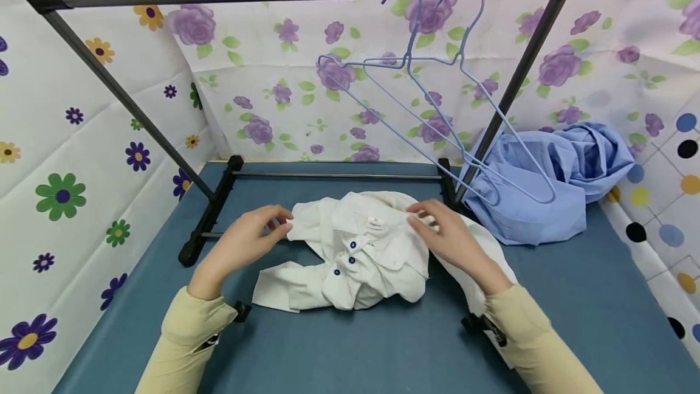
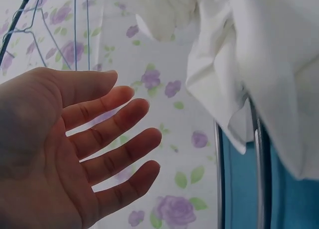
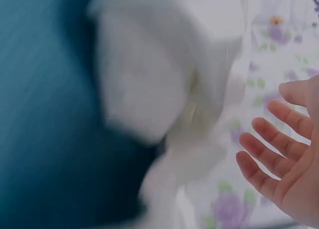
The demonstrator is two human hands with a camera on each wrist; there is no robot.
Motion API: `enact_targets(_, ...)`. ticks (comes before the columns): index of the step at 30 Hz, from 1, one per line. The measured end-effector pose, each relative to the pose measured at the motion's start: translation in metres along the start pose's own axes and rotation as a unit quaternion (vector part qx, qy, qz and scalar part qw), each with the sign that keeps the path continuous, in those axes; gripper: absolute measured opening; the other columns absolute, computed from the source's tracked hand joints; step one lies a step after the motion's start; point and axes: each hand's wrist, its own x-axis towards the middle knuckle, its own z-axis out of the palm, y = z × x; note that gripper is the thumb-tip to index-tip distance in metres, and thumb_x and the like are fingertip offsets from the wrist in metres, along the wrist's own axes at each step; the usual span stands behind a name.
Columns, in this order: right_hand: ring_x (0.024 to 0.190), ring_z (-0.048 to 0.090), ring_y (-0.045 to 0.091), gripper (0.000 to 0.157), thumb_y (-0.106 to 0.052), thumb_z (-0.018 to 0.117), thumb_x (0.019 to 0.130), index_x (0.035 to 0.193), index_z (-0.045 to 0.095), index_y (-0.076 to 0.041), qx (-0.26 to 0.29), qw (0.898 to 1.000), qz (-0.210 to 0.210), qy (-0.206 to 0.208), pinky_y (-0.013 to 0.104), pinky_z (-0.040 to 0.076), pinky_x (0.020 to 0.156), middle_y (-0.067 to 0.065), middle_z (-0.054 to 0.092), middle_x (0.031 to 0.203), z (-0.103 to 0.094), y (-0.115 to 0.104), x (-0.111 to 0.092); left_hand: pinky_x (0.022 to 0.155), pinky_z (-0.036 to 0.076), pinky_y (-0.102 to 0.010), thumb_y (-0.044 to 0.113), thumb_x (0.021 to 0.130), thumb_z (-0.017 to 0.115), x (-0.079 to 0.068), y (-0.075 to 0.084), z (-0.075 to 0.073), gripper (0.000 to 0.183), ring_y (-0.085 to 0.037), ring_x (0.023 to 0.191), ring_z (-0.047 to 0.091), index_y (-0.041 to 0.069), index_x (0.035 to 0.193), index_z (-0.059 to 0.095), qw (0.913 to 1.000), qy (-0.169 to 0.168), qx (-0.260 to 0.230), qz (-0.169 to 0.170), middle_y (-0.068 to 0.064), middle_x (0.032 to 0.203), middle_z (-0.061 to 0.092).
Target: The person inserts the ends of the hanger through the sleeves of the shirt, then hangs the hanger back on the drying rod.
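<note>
Presumably to keep both sides within reach, the left hand [image 1: 253, 235], at ten o'clock, and right hand [image 1: 451, 237], at two, flanked the white shirt [image 1: 358, 254] with loosely spread fingers, at seven o'clock from the hangers [image 1: 408, 57].

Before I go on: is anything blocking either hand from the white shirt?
Nothing visible stands between the left hand or the right hand and the white shirt. The blue hangers hang beyond it, and the blue cloth lies off to the right; neither is between.
</note>
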Motion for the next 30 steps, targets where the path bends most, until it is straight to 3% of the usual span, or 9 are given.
enact_targets(5, 0.098, 0.055, 0.015, 0.034, -0.038, 0.049, 0.096, 0.119, 0.059, -0.015, -0.029, 0.998, 0.052, 0.011, 0.038, 0.048, 0.075, -0.003, 0.057, 0.112, -0.025, 0.026, -0.031, 0.062, 0.045, -0.031, 0.033, 0.095, 0.053, 0.001, -0.001, -0.008, 0.019, -0.011, 0.083, 0.054, 0.024, 0.110, 0.060, 1.0000, 0.007, -0.004, -0.005, 0.008, 0.098, 0.060)
enact_targets(10, 0.094, 0.056, 0.013, 0.033, -0.039, 0.049, 0.095, 0.118, 0.058, -0.016, -0.036, 0.996, 0.074, 0.028, 0.038, 0.046, 0.074, -0.004, 0.060, 0.108, -0.039, 0.037, -0.043, 0.062, 0.046, -0.032, 0.037, 0.095, 0.051, 0.004, -0.002, -0.009, 0.023, -0.012, 0.084, 0.054, 0.024, 0.111, 0.059, 0.9998, 0.007, -0.016, -0.003, 0.008, 0.100, 0.059)
enact_targets(16, 0.092, 0.058, 0.013, 0.033, -0.038, 0.050, 0.096, 0.119, 0.058, -0.016, -0.029, 0.997, 0.066, 0.007, 0.037, 0.047, 0.074, -0.004, 0.062, 0.105, -0.036, 0.040, -0.045, 0.065, 0.046, -0.033, 0.038, 0.095, 0.050, 0.017, 0.000, -0.008, 0.027, -0.012, 0.085, 0.054, 0.023, 0.117, 0.056, 0.9992, 0.014, -0.035, 0.012, 0.007, 0.101, 0.058)
enact_targets(19, 0.091, 0.058, 0.013, 0.033, -0.038, 0.051, 0.095, 0.119, 0.059, -0.016, -0.029, 0.998, 0.061, -0.002, 0.036, 0.048, 0.073, -0.004, 0.062, 0.102, -0.028, 0.040, -0.045, 0.065, 0.046, -0.035, 0.036, 0.095, 0.052, 0.025, 0.004, -0.006, 0.035, -0.014, 0.087, 0.055, 0.024, 0.128, 0.049, 0.9983, 0.002, -0.052, 0.025, 0.003, 0.103, 0.058)
enact_targets(25, 0.083, 0.060, 0.017, 0.037, -0.046, 0.049, 0.094, 0.116, 0.060, -0.018, -0.054, 0.994, 0.094, 0.009, 0.035, 0.048, 0.067, 0.000, 0.063, 0.097, -0.009, 0.034, -0.042, 0.078, 0.046, -0.043, 0.039, 0.094, 0.053, 0.053, 0.016, 0.018, 0.062, -0.021, 0.106, 0.052, 0.031, 0.146, 0.022, 0.9913, -0.082, -0.073, 0.072, -0.006, 0.126, 0.048)
enact_targets(30, 0.083, 0.059, 0.016, 0.044, -0.055, 0.044, 0.092, 0.115, 0.061, -0.021, -0.032, 0.990, 0.135, -0.006, 0.036, 0.047, 0.069, -0.001, 0.062, 0.098, 0.006, 0.023, -0.037, 0.085, 0.043, -0.044, 0.040, 0.097, 0.044, 0.069, 0.028, 0.047, 0.051, -0.022, 0.114, 0.047, 0.025, 0.144, 0.034, 0.9849, -0.107, -0.081, 0.109, -0.009, 0.139, 0.037)
